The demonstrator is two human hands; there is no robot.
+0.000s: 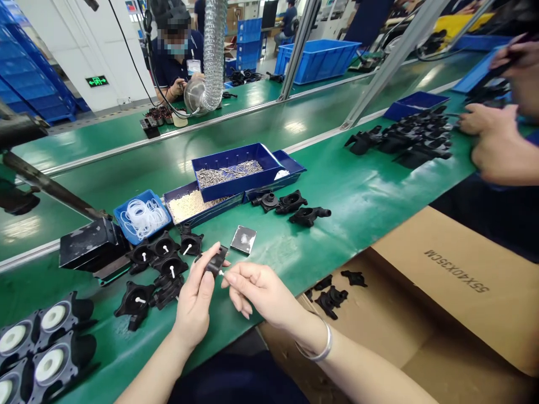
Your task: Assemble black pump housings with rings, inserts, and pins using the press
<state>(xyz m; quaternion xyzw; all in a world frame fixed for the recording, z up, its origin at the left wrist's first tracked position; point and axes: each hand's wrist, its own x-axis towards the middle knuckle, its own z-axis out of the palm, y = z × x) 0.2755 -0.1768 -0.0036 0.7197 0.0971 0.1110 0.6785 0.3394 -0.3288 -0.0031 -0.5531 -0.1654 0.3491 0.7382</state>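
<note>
Head view. From where I stand, two bare hands meet over the green bench, near its edge. Left hand: fingers closed round a black housing, thumb on the near side, grip snug. Right hand: thumb and forefinger pinched nearly together on a small white piece at the housing's lower end; other fingers loosely curled. Whether the piece sits inside the housing, cannot tell. Silver bangle on the right wrist.

Just beyond the hands, a small square block lies flat. Left of them, a cluster of black parts, several with a white pin standing in or lying across the middle. Farther left, parts with white discs, in rows.

Behind: light-blue tray of clear rings; a dark-blue bin of metal pins, resting partly over a bin of pale bits. Three black parts to its right, near together.

Right side: a co-worker's hands beside more black parts. Below the bench edge, an open carton with black pieces inside.
</note>
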